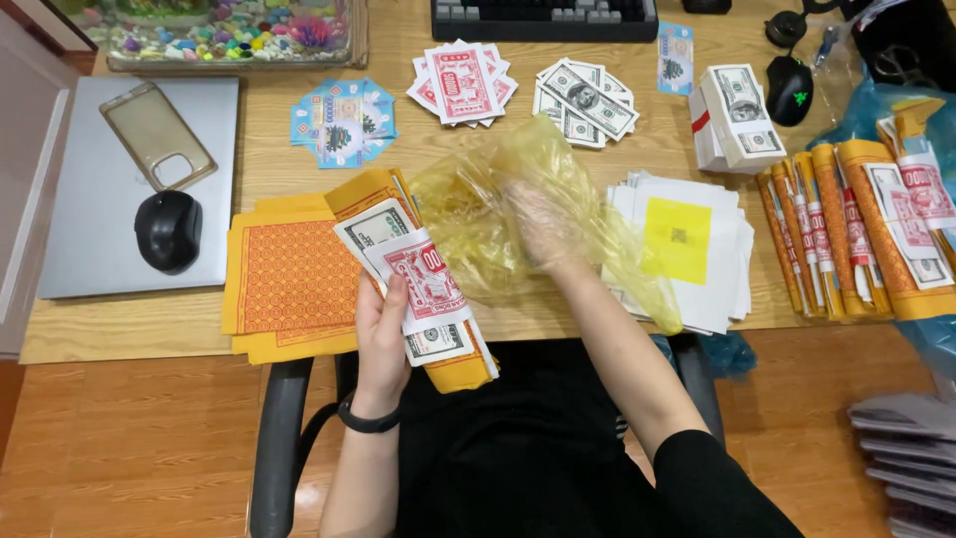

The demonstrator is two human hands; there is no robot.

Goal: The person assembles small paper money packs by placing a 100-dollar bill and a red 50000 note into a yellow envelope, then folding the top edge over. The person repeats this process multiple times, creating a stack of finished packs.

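A person seated at a wooden surface (299,149) gripped a mixed bundle of paper notes (418,294) in the left hand (383,334), fingers closed around its lower end just above the near edge. The right hand (543,224) was pushed inside a thin yellow plastic bag (518,214), fingers spread behind the film. The bundle looked light but loose and prone to fanning or sliding apart, best clamped across its short end; the bag appeared flimsy, crinkly and slippery, likely easiest to hold at its mouth. Orange patterned sheets (289,279) lay beside the bundle, with white sheets (687,249) just right of the bag.
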